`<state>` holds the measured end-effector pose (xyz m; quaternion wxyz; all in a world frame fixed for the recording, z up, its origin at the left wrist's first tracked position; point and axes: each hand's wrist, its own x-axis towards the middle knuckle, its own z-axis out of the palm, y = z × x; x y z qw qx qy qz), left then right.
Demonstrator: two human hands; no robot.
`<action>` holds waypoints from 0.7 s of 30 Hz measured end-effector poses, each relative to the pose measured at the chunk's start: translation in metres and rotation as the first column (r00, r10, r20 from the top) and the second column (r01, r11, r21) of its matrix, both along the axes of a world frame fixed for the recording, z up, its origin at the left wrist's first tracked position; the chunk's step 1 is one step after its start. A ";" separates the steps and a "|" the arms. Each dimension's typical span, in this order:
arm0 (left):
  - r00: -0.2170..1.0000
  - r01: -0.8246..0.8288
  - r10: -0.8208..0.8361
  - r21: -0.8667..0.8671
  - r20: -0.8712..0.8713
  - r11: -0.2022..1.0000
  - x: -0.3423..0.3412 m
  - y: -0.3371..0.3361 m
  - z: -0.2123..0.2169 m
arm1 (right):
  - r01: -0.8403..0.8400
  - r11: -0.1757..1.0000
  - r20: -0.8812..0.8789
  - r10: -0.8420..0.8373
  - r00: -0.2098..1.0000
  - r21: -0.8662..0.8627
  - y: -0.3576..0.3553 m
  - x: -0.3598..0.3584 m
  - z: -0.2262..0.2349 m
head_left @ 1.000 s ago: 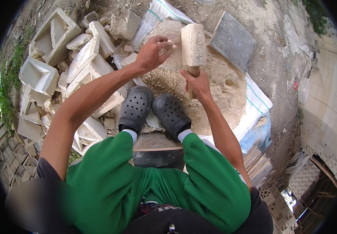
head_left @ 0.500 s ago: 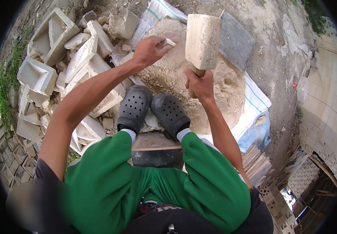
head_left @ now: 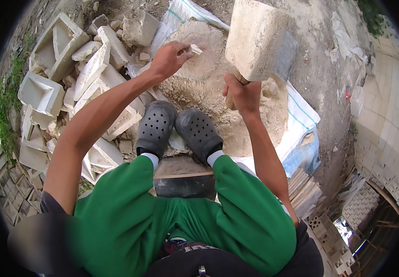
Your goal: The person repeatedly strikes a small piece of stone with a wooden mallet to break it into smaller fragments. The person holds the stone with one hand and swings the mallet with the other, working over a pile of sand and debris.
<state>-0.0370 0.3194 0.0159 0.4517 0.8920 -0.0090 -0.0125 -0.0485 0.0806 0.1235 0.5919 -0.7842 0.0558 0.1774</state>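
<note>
My right hand (head_left: pixel 245 94) is wrapped round the wooden handle of a big pale mallet (head_left: pixel 256 39). Its blocky, dust-coated head is raised above the ground work area. Between the thumb and fingers of my left hand (head_left: pixel 169 59) is a small whitish broken chunk (head_left: pixel 195 49). That hand hovers over a round, dusty stone block (head_left: pixel 197 34). Crumbled tan powder (head_left: pixel 236 124) spreads around the block, on a white woven sheet (head_left: pixel 301 111) with green stripes.
Broken pale moulded blocks (head_left: pixel 88 71) lie heaped on the left, near my grey clogs (head_left: pixel 157 124). A grey slab (head_left: pixel 288 55) rests partly behind the mallet head. At lower right are stacked flat strips (head_left: pixel 301 187) and a bluish plastic sheet (head_left: pixel 306 157). Many pale tiles (head_left: pixel 384 115) stand along the right.
The mallet has come up, with its head now larger in view and tilted to the right. My left hand, still pinching the chunk, has shifted slightly left.
</note>
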 end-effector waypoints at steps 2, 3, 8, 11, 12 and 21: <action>1.000 -0.004 0.004 -0.015 0.003 1.000 0.000 0.001 -0.002 | -0.023 0.995 0.245 -0.001 0.970 0.097 0.011 0.003 0.005; 1.000 0.015 -0.014 0.008 -0.022 1.000 0.002 0.000 0.000 | -0.047 0.999 0.280 0.038 0.959 0.027 0.011 0.001 -0.007; 0.994 0.096 -0.090 0.105 -0.056 0.990 0.007 0.000 0.006 | -0.060 0.986 -0.304 0.010 0.952 -0.154 0.015 -0.026 -0.055; 0.996 0.085 -0.083 0.051 -0.040 0.995 0.007 0.003 0.004 | 0.028 0.983 -0.211 -0.067 0.975 -0.182 -0.001 -0.031 -0.065; 0.996 0.083 -0.083 0.052 -0.017 0.995 0.005 0.004 0.002 | 0.035 0.989 -0.187 -0.063 0.980 -0.147 -0.003 -0.029 -0.062; 0.976 0.168 -0.199 0.278 0.086 0.946 -0.005 0.007 -0.001 | 0.033 0.998 0.051 -0.036 0.998 0.062 0.006 -0.015 -0.026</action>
